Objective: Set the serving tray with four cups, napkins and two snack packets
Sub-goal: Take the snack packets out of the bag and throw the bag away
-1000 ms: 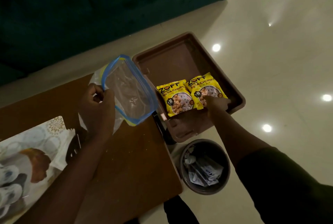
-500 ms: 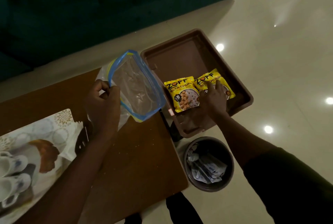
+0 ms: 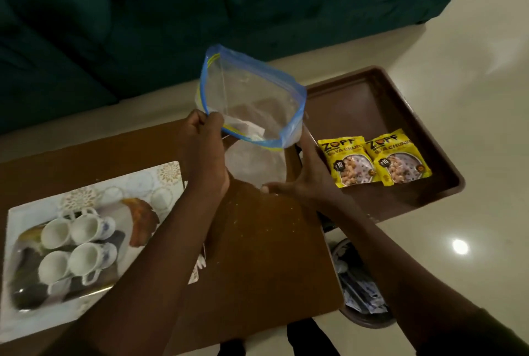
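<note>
Two yellow snack packets (image 3: 350,162) (image 3: 398,159) lie side by side in the brown serving tray (image 3: 363,103) at the right. A clear zip bag (image 3: 252,103) with a blue rim stands open above the table; white napkins show at its bottom. My left hand (image 3: 204,149) pinches the bag's near rim. My right hand (image 3: 303,178) is spread flat against the bag's lower right side, beside the packets. Several white cups (image 3: 77,244) sit on a patterned placemat (image 3: 94,198) at the left.
The brown wooden table (image 3: 257,255) holds the placemat and bag. A round waste bin (image 3: 360,292) with crumpled paper stands on the floor below the tray. A dark green sofa (image 3: 171,11) fills the back.
My right hand left the snack packets in the tray and moved left to the bag's side. The bag has swung upright and more open. The view shifted left, showing the cups.
</note>
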`<state>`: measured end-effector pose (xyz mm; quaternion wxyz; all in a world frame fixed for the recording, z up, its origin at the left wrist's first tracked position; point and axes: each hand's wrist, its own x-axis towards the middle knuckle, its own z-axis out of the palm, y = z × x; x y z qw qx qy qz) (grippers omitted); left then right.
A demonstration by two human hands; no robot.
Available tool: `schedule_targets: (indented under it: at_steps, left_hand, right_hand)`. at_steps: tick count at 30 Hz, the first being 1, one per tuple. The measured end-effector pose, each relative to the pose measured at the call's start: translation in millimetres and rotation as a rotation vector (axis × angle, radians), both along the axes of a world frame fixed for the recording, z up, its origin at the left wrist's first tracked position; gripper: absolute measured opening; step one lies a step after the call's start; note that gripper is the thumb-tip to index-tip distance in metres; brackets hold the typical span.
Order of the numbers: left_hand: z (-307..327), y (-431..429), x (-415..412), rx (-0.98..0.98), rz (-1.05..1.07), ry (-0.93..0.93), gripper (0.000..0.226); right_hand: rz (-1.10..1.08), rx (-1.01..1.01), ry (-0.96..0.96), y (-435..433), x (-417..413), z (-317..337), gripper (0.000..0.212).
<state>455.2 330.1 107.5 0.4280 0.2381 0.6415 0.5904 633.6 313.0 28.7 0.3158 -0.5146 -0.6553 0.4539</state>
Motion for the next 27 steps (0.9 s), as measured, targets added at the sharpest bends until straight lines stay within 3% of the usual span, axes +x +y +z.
schedule_targets:
  at_steps: [3,7,9,11,13,15,17,19,21,24,27]
  left_hand:
    - [5.8,-7.8,-0.9,0.022,-0.099,-0.13,0.031]
    - [10.5,-18.3,-9.5,0.065,-0.26,-0.24,0.006]
    - [5.7,-21.4,-22.6,0.022,-0.261,-0.079,0.017]
    - [-1.9,-27.8,-32.9,-0.037,-0.2,0.12,0.023]
    - [-12.8,-37.8,-37.2,-0.087,-0.194,0.26,0.026]
    - [-25.1,-47.4,-36.4,-0.143,-0.303,0.23,0.041]
    - [-34.0,-54.3,-32.3,-0.188,-0.439,0.021,0.073]
    - [-43.4,-55.8,-28.8,-0.23,-0.503,-0.279,0.099]
    - [-50.2,-56.1,-24.9,-0.209,-0.471,-0.41,0.102]
    - [-57.5,-50.5,-19.6,-0.184,-0.316,-0.187,0.085]
    - [-61.0,-45.6,-17.2,-0.146,-0.324,0.083,0.072]
  right_hand:
    - [-0.171,0.044,0.083,3.3,-22.5,10.8,0.092]
    - [-0.329,0.109,0.082,12.3,-34.5,21.4,0.037]
    - [-0.347,-0.001,0.091,17.7,-32.9,23.1,0.025]
    - [-0.354,-0.138,0.223,20.7,-24.5,25.4,0.011]
    - [-0.391,-0.233,0.309,19.9,-13.5,26.4,0.017]
    - [-0.435,-0.35,0.32,15.9,-2.1,29.3,0.028]
    - [-0.438,-0.436,0.252,13.5,8.8,31.7,0.038]
    - [-0.383,-0.515,0.169,11.7,17.9,33.3,0.031]
    - [-0.369,-0.572,0.192,6.0,25.9,30.5,0.036]
    - [-0.473,-0.577,0.402,-8.3,33.3,21.3,0.05]
    - [-0.508,-0.345,0.424,-21.3,44.5,10.6,0.04]
